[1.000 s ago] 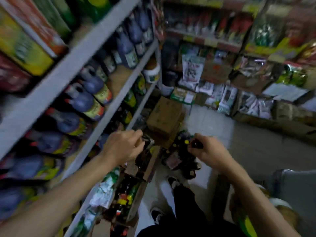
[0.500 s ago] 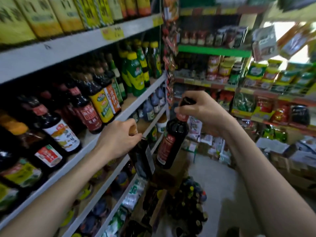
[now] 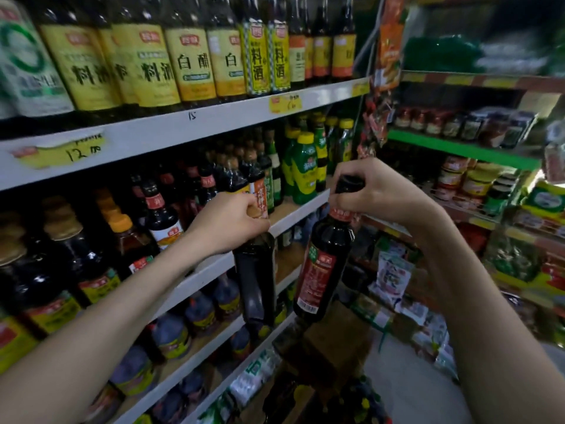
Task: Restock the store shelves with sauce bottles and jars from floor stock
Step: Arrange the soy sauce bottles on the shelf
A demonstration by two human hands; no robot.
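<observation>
2 hands, 2 btls, both held by the top. L hand [image 3: 227,224] is curled round the neck of a dark btl [image 3: 253,286]; its tan cap just shows betw. the fingers. This btl hangs upright w/ its neck level w/ the white edge of the mid shelf [image 3: 298,214] and its body below that edge, not yet on any shelf. R hand [image 3: 385,194] grips the black cap of a red-label btl [image 3: 321,270], 1 red neck band showing. It hangs in the aisle just right of the dark btl, base tilted a bit left, small gap betw. the 2.

Top shelf [image 3: 183,125]: approx 11 btls in the front row, incl. 2 w/ green-check labels [image 3: 267,59] and 1 w/ green-white label [image 3: 24,65] at far left. 3 yellow price tags on its edge, 1 at far left [image 3: 61,153], plus "15" handwritten on it.

Mid shelf: dark sauce btls, too many and too blurred to count, and several green btls w/ yellow caps [image 3: 302,172] at the right end.

Lower shelf: bluish jugs [image 3: 171,335], at least 4.

Floor: 1 cluster of dark btls [image 3: 351,402] at bottom, count unclear, and 1 brown carton [image 3: 339,335] above it.

Right side: green-edged shelf [image 3: 458,148] w/ a row of jars, blurred.
</observation>
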